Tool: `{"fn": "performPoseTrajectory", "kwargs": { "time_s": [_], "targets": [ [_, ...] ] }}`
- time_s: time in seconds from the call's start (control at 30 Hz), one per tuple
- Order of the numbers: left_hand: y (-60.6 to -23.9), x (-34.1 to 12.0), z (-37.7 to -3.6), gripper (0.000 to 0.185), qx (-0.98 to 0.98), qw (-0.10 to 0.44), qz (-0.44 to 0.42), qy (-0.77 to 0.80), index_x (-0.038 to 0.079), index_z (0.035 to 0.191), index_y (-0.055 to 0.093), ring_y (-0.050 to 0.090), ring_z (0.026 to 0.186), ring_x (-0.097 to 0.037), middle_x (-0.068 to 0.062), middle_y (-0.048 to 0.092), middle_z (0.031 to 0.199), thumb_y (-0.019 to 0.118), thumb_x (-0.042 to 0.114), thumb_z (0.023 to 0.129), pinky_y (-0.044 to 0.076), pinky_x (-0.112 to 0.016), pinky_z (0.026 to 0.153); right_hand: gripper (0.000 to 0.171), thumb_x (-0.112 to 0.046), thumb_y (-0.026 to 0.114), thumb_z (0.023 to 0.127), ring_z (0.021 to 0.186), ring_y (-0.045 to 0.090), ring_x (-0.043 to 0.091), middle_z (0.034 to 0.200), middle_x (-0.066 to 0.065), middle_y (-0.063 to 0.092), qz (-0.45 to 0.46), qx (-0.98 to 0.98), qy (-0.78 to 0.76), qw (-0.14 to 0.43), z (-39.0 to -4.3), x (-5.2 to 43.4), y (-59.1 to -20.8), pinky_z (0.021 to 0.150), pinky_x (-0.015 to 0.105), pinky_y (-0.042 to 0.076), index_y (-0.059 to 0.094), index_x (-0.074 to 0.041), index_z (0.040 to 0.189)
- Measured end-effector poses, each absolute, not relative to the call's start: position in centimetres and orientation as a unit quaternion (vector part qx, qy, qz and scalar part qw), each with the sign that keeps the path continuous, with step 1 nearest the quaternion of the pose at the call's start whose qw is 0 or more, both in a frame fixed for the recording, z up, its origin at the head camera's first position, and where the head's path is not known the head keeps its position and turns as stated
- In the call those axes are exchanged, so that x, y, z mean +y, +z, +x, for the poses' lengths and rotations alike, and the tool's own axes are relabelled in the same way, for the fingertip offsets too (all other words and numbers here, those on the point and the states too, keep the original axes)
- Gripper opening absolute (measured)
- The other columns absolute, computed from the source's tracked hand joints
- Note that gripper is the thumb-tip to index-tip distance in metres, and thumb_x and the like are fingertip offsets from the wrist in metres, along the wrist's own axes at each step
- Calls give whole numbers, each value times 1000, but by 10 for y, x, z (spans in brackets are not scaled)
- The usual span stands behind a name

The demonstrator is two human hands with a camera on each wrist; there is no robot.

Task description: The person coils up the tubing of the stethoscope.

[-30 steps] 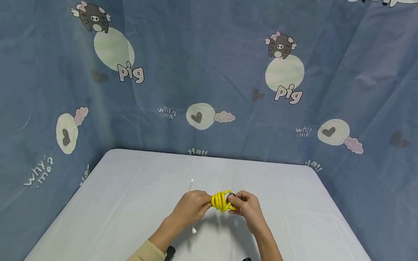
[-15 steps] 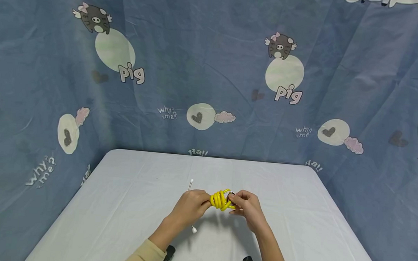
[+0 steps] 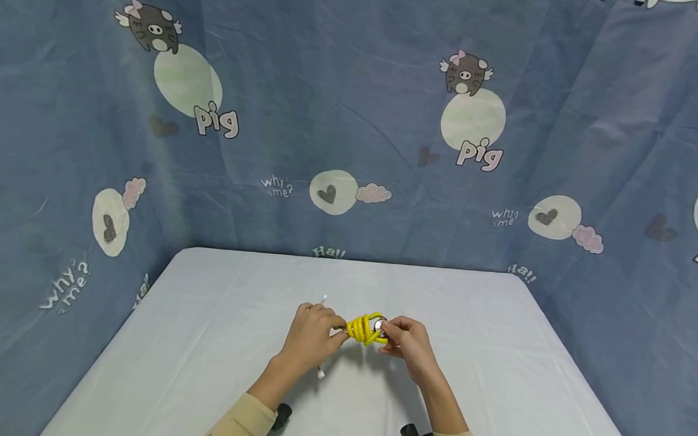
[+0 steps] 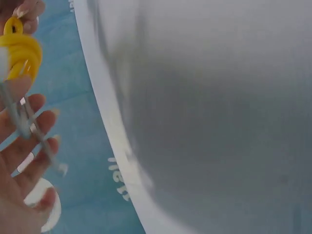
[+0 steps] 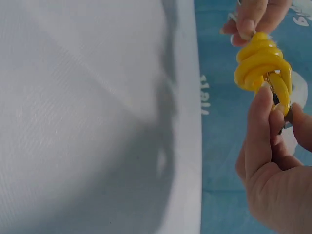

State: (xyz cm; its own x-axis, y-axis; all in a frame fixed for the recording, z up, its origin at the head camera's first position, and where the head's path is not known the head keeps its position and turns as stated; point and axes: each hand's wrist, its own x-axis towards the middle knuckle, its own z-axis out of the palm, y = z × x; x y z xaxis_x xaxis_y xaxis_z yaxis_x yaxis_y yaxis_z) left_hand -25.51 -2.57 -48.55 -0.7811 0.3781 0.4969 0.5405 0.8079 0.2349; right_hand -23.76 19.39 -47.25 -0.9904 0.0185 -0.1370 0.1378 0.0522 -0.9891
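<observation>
Fabric, a blue printed backdrop (image 3: 352,115), is filling the space behind and beside the table; on it we are reading "pig" under winged cartoon pigs, "why? me?" by the heart circles, and "Ha!!" along the table's far edge. Below it, the table (image 3: 206,341) is lying under a plain white cloth.

We are seeing both hands meeting above the middle of the table. The left hand (image 3: 311,335) is pinching one side of a coiled yellow cable (image 3: 364,328) between thumb and fingertips, its remaining fingers spreading loosely in the left wrist view. A thin grey wire (image 4: 29,127) is running across that hand's fingers, with a small white tip (image 3: 324,299) poking out beyond the knuckles. The right hand (image 3: 405,343) is gripping the coil's other side, thumb and forefinger clamping a metal ring (image 3: 380,327) at its end. The coil is hanging clear of the cloth between the two hands.
</observation>
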Motion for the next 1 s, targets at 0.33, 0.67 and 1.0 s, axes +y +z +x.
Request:
{"fn": "performPoseTrajectory", "kwargs": {
  "time_s": [0.33,0.67,1.0],
  "targets": [
    [-496,-27,-265,18,-951,117,-216,-189,23,94,80,65,78,-10,7,75,87,81,35,81,48,-33,71,29,-10,63,95,62,57,10,79,6,62,52,734,-673,73,-249,195,-495,63,28,59,64,15,109],
    [-507,-29,-268,23,-955,66,-192,-215,17,94,80,58,74,-7,5,67,81,82,34,80,48,-27,64,28,-9,66,93,59,60,12,80,9,65,63,745,-660,74,-251,189,-507,62,32,60,63,13,111],
    [-502,-48,-259,36,-958,104,-175,-200,19,115,74,62,116,-28,-5,68,123,76,39,85,51,-48,95,30,-15,64,93,83,69,22,98,15,71,35,845,-533,-18,-241,199,-495,76,37,58,68,2,118]
  ]
}}
